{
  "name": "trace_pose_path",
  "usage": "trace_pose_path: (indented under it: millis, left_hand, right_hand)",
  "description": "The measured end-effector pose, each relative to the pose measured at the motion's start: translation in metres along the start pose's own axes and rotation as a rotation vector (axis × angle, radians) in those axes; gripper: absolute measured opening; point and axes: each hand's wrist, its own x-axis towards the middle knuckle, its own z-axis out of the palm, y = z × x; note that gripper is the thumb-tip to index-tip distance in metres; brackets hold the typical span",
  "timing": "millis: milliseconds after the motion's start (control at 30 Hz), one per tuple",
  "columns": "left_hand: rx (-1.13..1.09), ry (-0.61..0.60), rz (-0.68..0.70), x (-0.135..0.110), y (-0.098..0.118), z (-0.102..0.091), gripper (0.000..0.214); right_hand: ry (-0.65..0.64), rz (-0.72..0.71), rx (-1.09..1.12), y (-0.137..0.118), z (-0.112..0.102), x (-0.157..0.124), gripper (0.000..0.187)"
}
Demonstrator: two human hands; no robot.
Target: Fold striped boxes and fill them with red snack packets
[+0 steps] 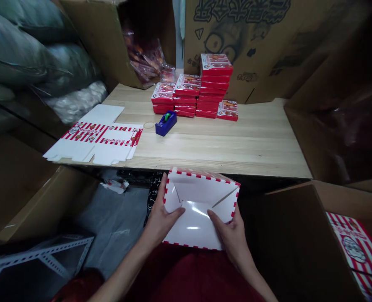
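Note:
Between my hands, in front of the table's near edge, is a white cardboard box (192, 230) with red-and-white striped edges. Its bottom flaps face me, folded inward and overlapping. My left hand (163, 212) grips the box's left side, with the thumb pressed on a flap. On the right side my right hand (230, 228) holds it the same way, its thumb on the flap and its fingers behind the edge. The far side of the box is hidden. Flat unfolded box blanks (110, 144) with red stripes lie stacked at the table's left.
On the wooden table (223, 147) stand stacks of small red packets (215, 84) and a blue tape dispenser (167, 123). An open carton (154, 25) with plastic-wrapped goods is behind. Another carton (299, 235) at right holds striped boxes (354, 247). Large sacks (22, 58) fill the left.

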Motion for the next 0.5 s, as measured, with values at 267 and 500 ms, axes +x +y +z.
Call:
trace_pose_path:
  millis: [267, 500]
  left_hand:
    - [-0.005, -0.037, -0.018, 0.003, 0.004, 0.003, 0.114]
    - [-0.001, -0.042, -0.047, 0.001, -0.001, 0.007, 0.111]
  right_hand:
    - [0.041, 0.143, 0.132, 0.006, 0.001, 0.008, 0.079]
    - [0.099, 0.161, 0.122, 0.012, 0.004, 0.014, 0.071]
